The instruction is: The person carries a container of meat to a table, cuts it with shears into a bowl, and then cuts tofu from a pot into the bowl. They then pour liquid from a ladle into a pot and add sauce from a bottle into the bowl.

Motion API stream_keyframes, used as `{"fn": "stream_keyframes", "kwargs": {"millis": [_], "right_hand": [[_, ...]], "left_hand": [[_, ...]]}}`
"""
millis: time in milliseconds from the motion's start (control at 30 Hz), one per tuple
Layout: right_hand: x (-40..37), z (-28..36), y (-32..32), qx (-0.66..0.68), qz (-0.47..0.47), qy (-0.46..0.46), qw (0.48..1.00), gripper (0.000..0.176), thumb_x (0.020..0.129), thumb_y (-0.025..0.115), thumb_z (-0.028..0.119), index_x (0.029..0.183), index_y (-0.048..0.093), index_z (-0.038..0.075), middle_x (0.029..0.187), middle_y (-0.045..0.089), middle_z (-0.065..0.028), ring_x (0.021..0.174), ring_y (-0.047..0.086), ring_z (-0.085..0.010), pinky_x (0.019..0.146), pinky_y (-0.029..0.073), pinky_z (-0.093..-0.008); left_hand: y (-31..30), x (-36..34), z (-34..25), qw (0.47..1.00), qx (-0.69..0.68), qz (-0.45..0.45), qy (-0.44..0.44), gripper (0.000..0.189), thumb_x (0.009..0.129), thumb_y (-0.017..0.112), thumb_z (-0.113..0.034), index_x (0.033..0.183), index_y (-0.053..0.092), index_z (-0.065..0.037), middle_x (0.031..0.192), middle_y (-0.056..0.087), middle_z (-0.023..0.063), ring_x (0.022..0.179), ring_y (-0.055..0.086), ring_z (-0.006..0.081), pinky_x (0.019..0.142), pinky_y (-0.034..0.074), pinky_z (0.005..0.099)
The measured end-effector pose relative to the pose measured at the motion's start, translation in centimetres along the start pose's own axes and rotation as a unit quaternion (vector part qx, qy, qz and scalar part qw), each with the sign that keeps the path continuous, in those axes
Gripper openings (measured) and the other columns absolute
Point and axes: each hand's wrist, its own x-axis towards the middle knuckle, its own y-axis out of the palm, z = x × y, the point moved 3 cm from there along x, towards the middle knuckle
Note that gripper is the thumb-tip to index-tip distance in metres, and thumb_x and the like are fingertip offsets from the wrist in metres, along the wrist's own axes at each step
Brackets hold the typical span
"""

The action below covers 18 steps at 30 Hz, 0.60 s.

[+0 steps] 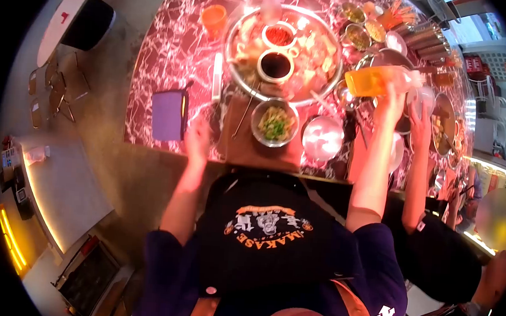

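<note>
My right hand [391, 96] has the yellow bottle [366, 82], right of and beyond the greens bowl [255, 126]; left hand [197, 138], left of that bowl, too blurred to call; co-worker's hand [422, 113] farther right could bump me, slopping liquid around.

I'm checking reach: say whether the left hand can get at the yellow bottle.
Probably not easily: the left hand is across the brown mat and bowl of greens from the yellow bottle, which the right hand grips.
</note>
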Motion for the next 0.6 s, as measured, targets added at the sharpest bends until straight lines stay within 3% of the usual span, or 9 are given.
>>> {"fn": "stream_keyframes", "kwargs": {"millis": [33,100,133,167,233,300,333,400,600], "right_hand": [[-1.3,-0.9,-1.1,0.092,0.054,0.033,0.994,0.036,0.091,0.065,0.02,0.122,0.053,0.006,0.108,0.062,-0.0057,0.1,0.061,-0.0178,0.085,0.051,-0.0385],[-7.0,-1.4,1.7,0.043,-0.02,0.078,0.996,0.04,0.091,0.066,0.023,0.124,0.051,0.006,0.104,0.063,-0.0068,0.1,0.061,-0.0178,0.084,0.052,-0.0369],[-8.9,-3.0,1.6,-0.069,-0.014,0.114,0.991,0.04,0.091,0.066,0.025,0.124,0.053,0.008,0.096,0.063,-0.0038,0.087,0.061,-0.0137,0.071,0.053,-0.0289],[-10.8,-4.1,1.3,-0.166,0.057,0.174,0.969,0.039,0.09,0.067,0.023,0.124,0.055,0.008,0.102,0.063,-0.0028,0.089,0.061,-0.0126,0.075,0.051,-0.0272],[-14.4,-5.5,1.3,-0.373,0.195,0.254,0.871,0.045,0.083,0.073,0.025,0.121,0.058,0.008,0.11,0.065,-0.0055,0.094,0.063,-0.0154,0.08,0.049,-0.0295],[-16.8,-3.4,3.8,-0.572,0.363,0.107,0.728,0.052,0.077,0.075,0.03,0.121,0.058,0.008,0.108,0.066,-0.0115,0.098,0.065,-0.0256,0.083,0.05,-0.0366],[-17.4,-2.6,5.3,-0.576,0.359,0.109,0.726,0.052,0.077,0.075,0.03,0.121,0.058,0.008,0.108,0.066,-0.0115,0.098,0.065,-0.0256,0.083,0.05,-0.0366],[-18.4,-1.9,7.8,-0.766,0.409,0.139,0.475,0.052,0.076,0.074,0.034,0.119,0.059,0.009,0.108,0.066,-0.0174,0.101,0.063,-0.0331,0.087,0.05,-0.0427],[-17.6,-3.4,8.8,-0.812,0.439,0.079,0.375,0.059,0.071,0.077,0.039,0.119,0.058,0.012,0.101,0.068,-0.0163,0.095,0.065,-0.0322,0.081,0.051,-0.0432]], "left_hand": [[-2.8,1.6,-1.4,0.995,0.007,-0.094,0.014,0.036,0.094,0.056,-0.021,0.126,0.055,-0.003,0.1,0.064,0.0166,0.09,0.062,0.0231,0.081,0.049,0.0342],[-6.5,4.9,-1.0,0.961,0.184,-0.163,0.124,0.041,0.09,0.057,-0.021,0.127,0.054,-0.004,0.115,0.058,0.0157,0.108,0.055,0.0263,0.092,0.043,0.0388],[-6.8,6.0,0.5,0.963,0.178,-0.159,0.125,0.041,0.09,0.057,-0.021,0.127,0.054,-0.004,0.115,0.058,0.0157,0.108,0.055,0.0263,0.092,0.043,0.0388],[-6.5,6.6,2.2,0.95,0.251,-0.135,0.129,0.042,0.09,0.057,-0.024,0.129,0.054,-0.006,0.125,0.053,0.0157,0.118,0.048,0.0303,0.098,0.038,0.0424],[-6.3,6.7,3.9,0.933,0.317,-0.105,0.134,0.044,0.09,0.056,-0.027,0.13,0.053,-0.008,0.136,0.047,0.0156,0.129,0.04,0.0343,0.104,0.033,0.046],[-5.9,6.5,3.9,0.919,0.352,-0.118,0.128,0.048,0.09,0.055,-0.033,0.132,0.052,-0.01,0.139,0.044,0.0141,0.132,0.037,0.0313,0.104,0.031,0.0483],[-6.0,6.3,3.8,0.917,0.355,-0.125,0.132,0.048,0.089,0.055,-0.034,0.131,0.053,-0.011,0.139,0.046,0.0136,0.13,0.04,0.0308,0.103,0.032,0.047],[-6.2,6.2,4.0,0.92,0.343,-0.126,0.141,0.047,0.089,0.055,-0.034,0.13,0.054,-0.012,0.138,0.046,0.0134,0.13,0.04,0.0309,0.103,0.032,0.0472],[-6.6,6.2,4.2,0.928,0.314,-0.13,0.153,0.043,0.091,0.054,-0.033,0.128,0.057,-0.012,0.138,0.047,0.0132,0.129,0.041,0.031,0.103,0.033,0.0472]]}}
